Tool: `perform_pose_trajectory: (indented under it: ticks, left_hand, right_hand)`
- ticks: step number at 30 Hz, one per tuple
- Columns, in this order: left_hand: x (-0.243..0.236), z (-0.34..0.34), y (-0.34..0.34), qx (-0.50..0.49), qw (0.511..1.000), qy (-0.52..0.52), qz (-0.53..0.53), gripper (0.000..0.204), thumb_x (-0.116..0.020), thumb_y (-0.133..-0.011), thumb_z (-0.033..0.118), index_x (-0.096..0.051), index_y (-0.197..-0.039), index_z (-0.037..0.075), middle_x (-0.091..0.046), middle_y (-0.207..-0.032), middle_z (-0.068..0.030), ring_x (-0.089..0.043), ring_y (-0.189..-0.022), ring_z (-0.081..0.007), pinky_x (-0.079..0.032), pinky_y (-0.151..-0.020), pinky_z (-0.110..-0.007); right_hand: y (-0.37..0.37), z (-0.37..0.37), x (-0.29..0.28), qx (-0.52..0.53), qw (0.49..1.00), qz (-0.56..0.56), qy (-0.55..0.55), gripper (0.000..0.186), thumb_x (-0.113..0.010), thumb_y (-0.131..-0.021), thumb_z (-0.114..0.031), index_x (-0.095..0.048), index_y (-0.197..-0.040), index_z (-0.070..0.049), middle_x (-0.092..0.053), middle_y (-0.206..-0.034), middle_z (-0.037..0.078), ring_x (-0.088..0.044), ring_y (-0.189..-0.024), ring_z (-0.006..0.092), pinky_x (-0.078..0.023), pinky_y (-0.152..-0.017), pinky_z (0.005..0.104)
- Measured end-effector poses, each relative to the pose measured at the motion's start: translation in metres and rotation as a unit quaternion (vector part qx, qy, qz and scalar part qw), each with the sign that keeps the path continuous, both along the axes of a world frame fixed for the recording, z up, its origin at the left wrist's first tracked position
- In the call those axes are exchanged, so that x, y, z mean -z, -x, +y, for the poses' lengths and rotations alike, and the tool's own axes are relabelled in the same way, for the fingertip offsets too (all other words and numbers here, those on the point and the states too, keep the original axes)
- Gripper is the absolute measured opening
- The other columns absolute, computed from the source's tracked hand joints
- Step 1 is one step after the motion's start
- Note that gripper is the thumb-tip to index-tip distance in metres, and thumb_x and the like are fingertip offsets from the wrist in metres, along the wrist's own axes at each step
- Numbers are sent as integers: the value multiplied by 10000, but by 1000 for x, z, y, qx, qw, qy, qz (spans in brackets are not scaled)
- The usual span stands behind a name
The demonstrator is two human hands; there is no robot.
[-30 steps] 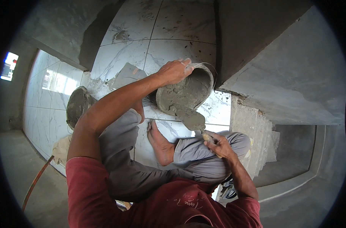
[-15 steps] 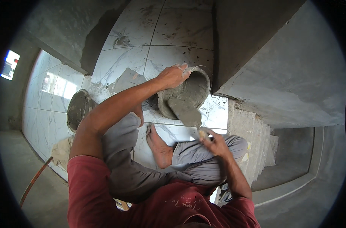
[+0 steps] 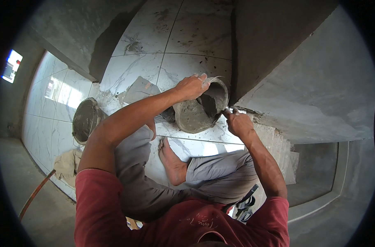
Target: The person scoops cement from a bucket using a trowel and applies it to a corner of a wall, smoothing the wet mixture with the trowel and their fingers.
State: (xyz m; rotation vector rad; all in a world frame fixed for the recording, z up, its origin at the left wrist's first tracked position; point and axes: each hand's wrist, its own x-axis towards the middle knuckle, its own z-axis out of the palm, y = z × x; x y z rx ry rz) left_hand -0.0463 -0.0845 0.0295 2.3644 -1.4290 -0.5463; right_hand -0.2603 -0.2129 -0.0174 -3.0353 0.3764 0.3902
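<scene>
A mortar-smeared bucket (image 3: 180,122) leans on the tiles in front of my bare foot, its mouth tipped toward me. My left hand (image 3: 192,86) is closed on the bucket's far rim. Wet grey mortar (image 3: 191,113) coats the inside. In my right hand (image 3: 239,122), at the bucket's right side, is the handle of a trowel. The dark trowel blade (image 3: 209,105) lies inside the bucket against the mortar. Part of the handle is hidden by my fingers.
Another mortar-coated bucket (image 3: 85,119) stands to the left, with a beige cloth (image 3: 67,165) near it. A grey flat piece (image 3: 141,90) lies beyond my left forearm. Grey plastered walls (image 3: 315,78) rise on the right, and rough steps (image 3: 270,142) drop away there.
My right hand has moved up and forward, carrying the trowel blade from the near rim deeper into the bucket. My left hand stays on the rim; the bucket shifts slightly.
</scene>
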Motion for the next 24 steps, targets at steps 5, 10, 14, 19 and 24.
perform_pose_trajectory:
  ticks: [5, 10, 14, 19, 24]
  left_hand:
    - [8, -3, 7, 8, 1000, 5, -5, 496, -382, -952, 387, -436, -1245, -9, -493, -1200, -317, -534, -1048, -452, -430, -914, -482]
    - [-1, 0, 19, 21, 1000, 8, -4, 461, -384, -952, 375, -444, -1222, 6, -497, -1154, -323, -573, -958, -469, -460, -866, -496]
    - [-6, 3, 21, 26, 1000, -15, 2, 522, -386, -954, 391, -421, -1266, -26, -492, -1202, -314, -538, -1047, -459, -443, -907, -479]
    - [14, 8, 8, 61, 997, 11, -37, 520, -388, -956, 381, -424, -1268, -33, -478, -1224, -306, -538, -1046, -456, -443, -908, -476]
    - [0, 9, 21, 51, 999, -2, -14, 544, -374, -954, 408, -416, -1297, -12, -482, -1217, -286, -552, -1023, -452, -456, -880, -477]
  right_hand:
    - [-12, 41, -14, -63, 997, 5, 31, 282, -423, -877, -127, -619, -1041, -8, -641, -902, 173, -668, -771, 281, -537, -635, 395]
    - [-9, 50, -27, -121, 992, 20, 5, 260, -480, -819, -115, -628, -1001, -2, -642, -970, 189, -664, -791, 315, -539, -679, 396]
    - [-14, 29, -24, -78, 991, 83, -69, 414, -559, -733, -103, -577, -1144, -64, -653, -880, 201, -659, -800, 336, -531, -704, 421]
    - [1, 21, 7, -50, 987, 23, -153, 452, -583, -746, -139, -539, -1192, -76, -653, -867, 219, -647, -805, 371, -513, -731, 450]
    - [7, 23, 35, 33, 940, -72, -333, 474, -627, -815, -272, -536, -1231, -64, -633, -1008, 247, -610, -954, 390, -481, -853, 424]
